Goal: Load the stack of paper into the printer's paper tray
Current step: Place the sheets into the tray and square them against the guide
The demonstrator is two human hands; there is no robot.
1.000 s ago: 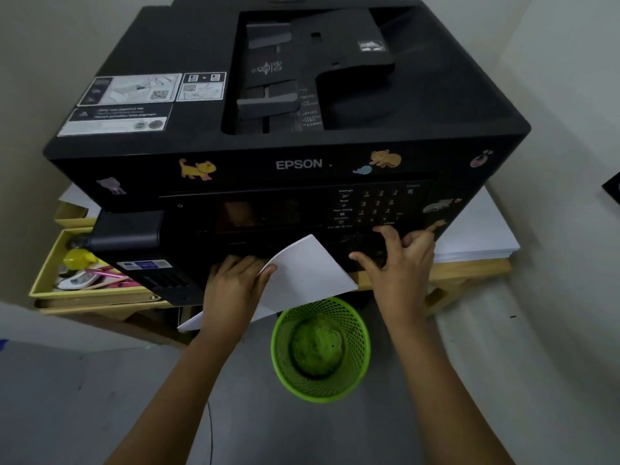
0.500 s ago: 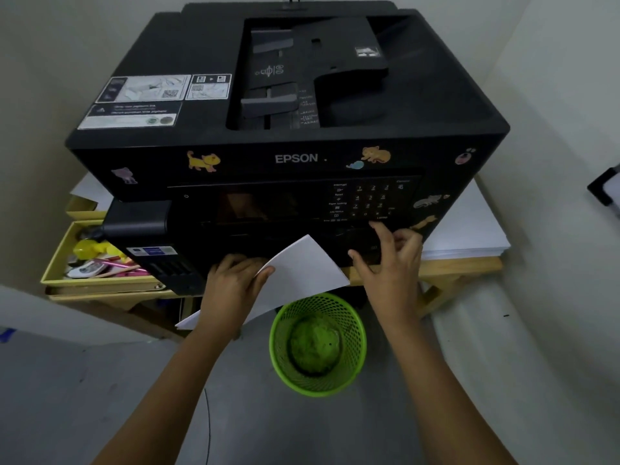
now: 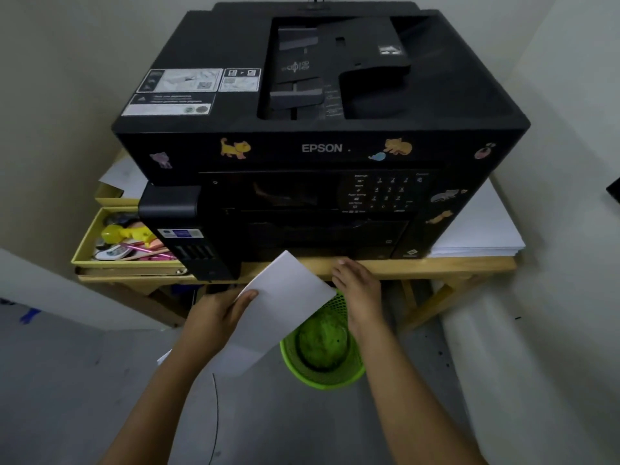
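White paper (image 3: 285, 303), a thin sheaf of it, is held out in front of the black printer (image 3: 322, 142) below its front face, tilted with one corner up toward the machine. The left hand (image 3: 214, 313) grasps it along its near left edge, thumb on top and fingers hidden beneath. The right hand (image 3: 359, 290) is at the lip of the wooden table (image 3: 436, 265), just beside the sheaf's right edge; its fingers curl loosely and seem to hold nothing, though their tips are hard to make out.

None of the paper is in the printer yet, and I see no tray drawn out; the lower front looks closed and dark. My guess is the free hand should find the cassette at the bottom of the front panel and pull it straight out, then the sheets want squaring up and sliding in flat, edges aligned, not corner first as they sit now.

Directly under the hands stands a green mesh bin (image 3: 322, 350), where a dropped sheet would land. To the right of the printer a thick ream of paper (image 3: 483, 229) lies on the table, and to the left a yellow box of oddments (image 3: 124, 239) crowds the ink-tank housing. Table and printer fronts sit nearly flush, so a pulled tray would come out over the bin.
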